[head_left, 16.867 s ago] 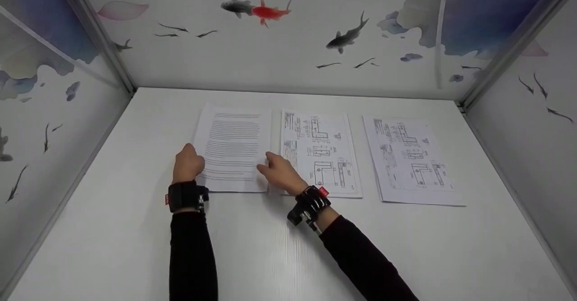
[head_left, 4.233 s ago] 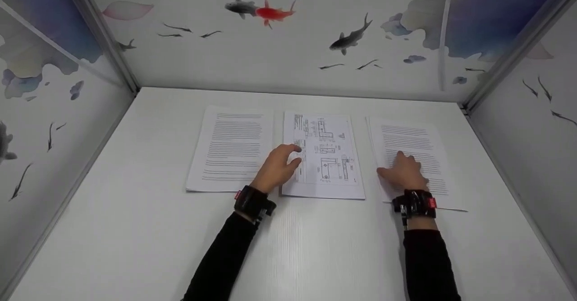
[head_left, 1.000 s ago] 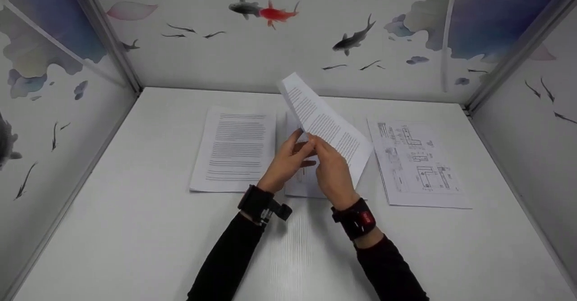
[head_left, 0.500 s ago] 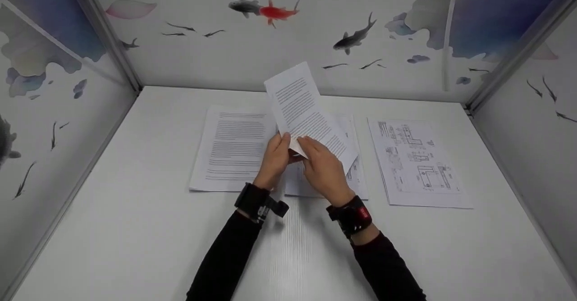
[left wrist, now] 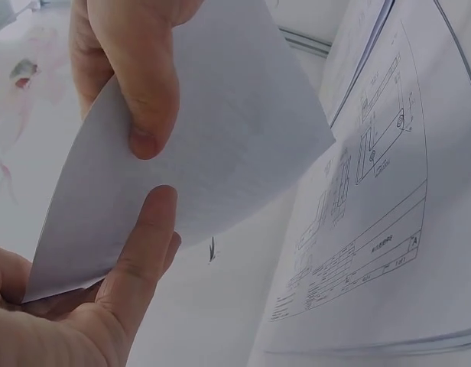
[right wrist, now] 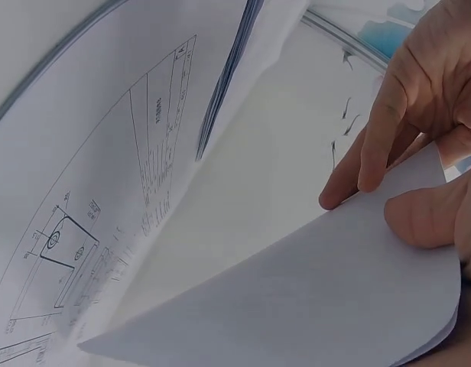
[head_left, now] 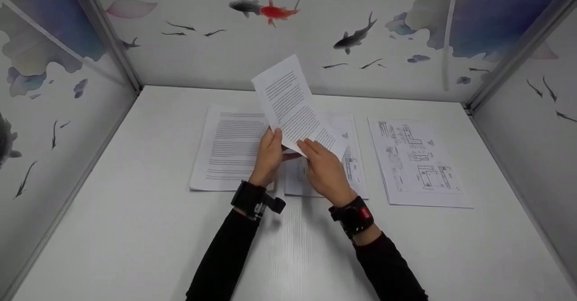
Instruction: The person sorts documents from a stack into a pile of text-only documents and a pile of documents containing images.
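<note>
A printed text sheet (head_left: 288, 96), tilted and slightly bent, is held in the air above the middle paper stack (head_left: 358, 175), whose top page is a technical drawing. My left hand (head_left: 267, 157) grips its lower left edge, thumb on top and fingers partly behind it. My right hand (head_left: 327, 170) pinches the lower edge, fingers over the printed side. Both wrist views show the blank back of the sheet (left wrist: 235, 107); in the right wrist view its lower edge (right wrist: 442, 336) looks doubled, so I cannot tell whether there is more than one sheet.
A stack of text pages (head_left: 225, 157) lies on the left of the white table (head_left: 135, 229), partly behind my left hand. On the right lies a stack topped by a drawing (head_left: 419, 166). Painted panels (head_left: 203, 62) enclose the back and sides.
Earlier my right hand was on a text page atop the right stack; that stack now shows a drawing. Over the last second the held sheet swung left and flattened out, and my left hand shifted left.
</note>
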{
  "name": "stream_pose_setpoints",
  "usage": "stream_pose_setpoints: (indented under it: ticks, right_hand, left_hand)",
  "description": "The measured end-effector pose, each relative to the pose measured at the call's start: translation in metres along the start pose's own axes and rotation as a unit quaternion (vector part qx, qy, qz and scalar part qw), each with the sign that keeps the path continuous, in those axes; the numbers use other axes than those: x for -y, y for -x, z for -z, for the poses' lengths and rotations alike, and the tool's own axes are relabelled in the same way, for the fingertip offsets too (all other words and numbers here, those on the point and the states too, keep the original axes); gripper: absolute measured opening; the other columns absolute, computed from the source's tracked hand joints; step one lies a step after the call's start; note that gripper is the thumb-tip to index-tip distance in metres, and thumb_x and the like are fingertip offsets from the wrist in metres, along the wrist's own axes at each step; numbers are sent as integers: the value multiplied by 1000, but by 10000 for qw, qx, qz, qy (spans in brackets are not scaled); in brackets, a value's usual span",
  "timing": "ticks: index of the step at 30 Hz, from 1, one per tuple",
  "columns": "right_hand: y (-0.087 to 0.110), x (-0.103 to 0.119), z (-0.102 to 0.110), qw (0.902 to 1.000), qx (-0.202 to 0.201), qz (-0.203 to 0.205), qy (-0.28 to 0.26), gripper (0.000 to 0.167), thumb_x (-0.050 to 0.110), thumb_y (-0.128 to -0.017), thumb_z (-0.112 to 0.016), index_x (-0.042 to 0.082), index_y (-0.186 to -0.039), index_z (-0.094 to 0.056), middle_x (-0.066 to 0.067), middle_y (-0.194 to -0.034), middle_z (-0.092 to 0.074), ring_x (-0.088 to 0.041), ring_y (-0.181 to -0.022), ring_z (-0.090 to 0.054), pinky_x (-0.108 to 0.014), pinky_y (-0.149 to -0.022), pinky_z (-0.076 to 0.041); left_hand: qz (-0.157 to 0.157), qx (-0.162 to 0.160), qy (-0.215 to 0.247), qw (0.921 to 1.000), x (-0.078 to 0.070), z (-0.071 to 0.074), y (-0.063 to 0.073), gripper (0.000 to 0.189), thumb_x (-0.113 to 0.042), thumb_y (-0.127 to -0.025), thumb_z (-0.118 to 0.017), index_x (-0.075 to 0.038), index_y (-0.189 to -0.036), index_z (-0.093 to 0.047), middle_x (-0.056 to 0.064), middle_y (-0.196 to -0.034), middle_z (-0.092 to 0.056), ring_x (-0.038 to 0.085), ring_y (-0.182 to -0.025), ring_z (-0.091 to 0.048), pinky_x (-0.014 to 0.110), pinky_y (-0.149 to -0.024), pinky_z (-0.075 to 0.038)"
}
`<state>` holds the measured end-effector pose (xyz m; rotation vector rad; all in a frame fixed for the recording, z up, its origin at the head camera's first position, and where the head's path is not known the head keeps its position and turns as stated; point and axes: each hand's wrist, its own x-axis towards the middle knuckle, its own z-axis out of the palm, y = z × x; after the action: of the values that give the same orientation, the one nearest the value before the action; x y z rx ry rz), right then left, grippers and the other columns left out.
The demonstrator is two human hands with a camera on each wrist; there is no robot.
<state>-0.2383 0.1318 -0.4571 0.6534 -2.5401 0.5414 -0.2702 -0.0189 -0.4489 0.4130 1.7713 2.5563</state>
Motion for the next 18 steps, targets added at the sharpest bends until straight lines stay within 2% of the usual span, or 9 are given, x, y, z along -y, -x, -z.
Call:
stream_pose_setpoints:
  ticks: [3,10,14,18]
  right_hand:
    - [1,0,1,9999,104,-111,-35,36,5,-90,-46,12,-126,-51,-6,-123,-52,-21,-112,-48,-35,-89,-40]
    - [1,-3,8,9983,404,-367,-224,36,4,-85,-55,17,-118,-59,-1,-119,-55,-16,-109,-50,-35,-84,-43]
    - [-1,-11,14,9941,784,-514,-548,33,30,-86,-57,18,-116,-61,1,-121,-54,-14,-112,-48,-36,-88,-41]
    - [-1,-25,21,9841,1000,-896,-1164,49,54,-88,-41,18,-113,-63,2,-122,-53,-15,-114,-46,-39,-92,-36]
  left_hand:
    - [-171,-98,-140,9997,-1,3,0,41,-22,-99,-23,-8,-137,-28,21,-123,-47,35,-107,-49,41,-76,-48]
    - [-8,-383,86,9992,-1,12,-2,40,-24,-99,-23,-7,-133,-33,23,-119,-50,38,-102,-52,44,-69,-50]
    - [193,-583,339,9975,-4,21,-4,40,-24,-99,-23,-8,-133,-35,24,-118,-50,39,-101,-52,46,-69,-49]
    - [486,-705,333,9958,-8,30,-4,39,-26,-99,-24,-9,-132,-38,22,-116,-53,37,-96,-56,46,-69,-49]
